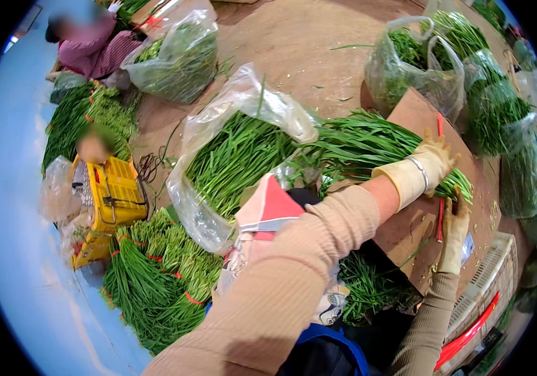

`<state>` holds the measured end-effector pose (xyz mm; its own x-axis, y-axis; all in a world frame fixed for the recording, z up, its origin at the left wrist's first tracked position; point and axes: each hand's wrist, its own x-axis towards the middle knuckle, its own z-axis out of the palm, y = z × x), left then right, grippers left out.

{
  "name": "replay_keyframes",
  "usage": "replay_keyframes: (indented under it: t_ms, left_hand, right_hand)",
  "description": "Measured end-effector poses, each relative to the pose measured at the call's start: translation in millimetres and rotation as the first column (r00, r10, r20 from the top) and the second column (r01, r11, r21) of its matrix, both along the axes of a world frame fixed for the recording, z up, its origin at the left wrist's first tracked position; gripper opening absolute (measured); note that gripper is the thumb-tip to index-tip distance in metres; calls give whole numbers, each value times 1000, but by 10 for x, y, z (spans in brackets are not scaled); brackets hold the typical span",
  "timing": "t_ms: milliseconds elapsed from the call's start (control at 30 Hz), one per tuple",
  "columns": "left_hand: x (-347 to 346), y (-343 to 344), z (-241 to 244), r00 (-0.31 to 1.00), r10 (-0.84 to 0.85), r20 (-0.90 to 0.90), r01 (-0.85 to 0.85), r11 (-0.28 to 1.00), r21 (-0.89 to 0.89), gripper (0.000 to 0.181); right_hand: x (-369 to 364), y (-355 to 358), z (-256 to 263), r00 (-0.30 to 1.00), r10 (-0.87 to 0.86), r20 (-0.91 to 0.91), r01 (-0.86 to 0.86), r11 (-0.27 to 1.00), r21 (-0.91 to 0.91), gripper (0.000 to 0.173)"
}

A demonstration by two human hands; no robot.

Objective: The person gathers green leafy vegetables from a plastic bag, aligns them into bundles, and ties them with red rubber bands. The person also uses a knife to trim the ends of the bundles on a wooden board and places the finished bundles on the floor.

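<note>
A bunch of long green leafy stalks (372,141) lies across a brown board (405,239). My left hand (426,167), in a cream rubber glove with a band at the wrist, rests over its stems with the fingers spread. My right hand (456,225), gloved too, touches the pale cut ends, fingers apart. A red strip (439,221) runs beneath the bunch, showing on both sides of it. Left of the board, an open clear plastic bag (181,164) holds loose stalks of the same kind (245,155).
Bunches tied with red bands (155,277) are piled at lower left, beside a yellow crate (118,188). Filled plastic bags (179,66) stand farther off, with others (414,89) at upper right. A pale plastic basket (484,282) holds red strips (470,333). One person (85,51) sits at upper left.
</note>
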<state>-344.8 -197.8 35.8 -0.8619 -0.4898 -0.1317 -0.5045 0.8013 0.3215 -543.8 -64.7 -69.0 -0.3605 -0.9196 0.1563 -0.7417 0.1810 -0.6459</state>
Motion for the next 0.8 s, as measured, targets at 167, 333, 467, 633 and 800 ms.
replay_keyframes:
  t_ms: [167,333,467,633,800]
  left_hand:
    - [989,138,529,950,156,-271,-145,988,61,43]
    - [2611,726,-490,455,747,-484,-577,662,478,34]
    - [3323,1605,-1234,555,822,-128,-780,568,262,53]
    - [3479,2166,-1516,553,820,144,-737,401,544,60]
    - [3390,2237,-1928,806,592,12,-476,635,608,27]
  right_hand:
    - [-192,205,207,983,-139,122,117,977,176,40]
    - [-128,180,322,981,-104,165,76,984,162,36]
    - [-247,111,370,959,-116,259,80,986,146,34]
    - [-176,-75,497,985,-116,126,81,964,254,34]
    - [707,-443,956,996,-21,82,11,992,126,35]
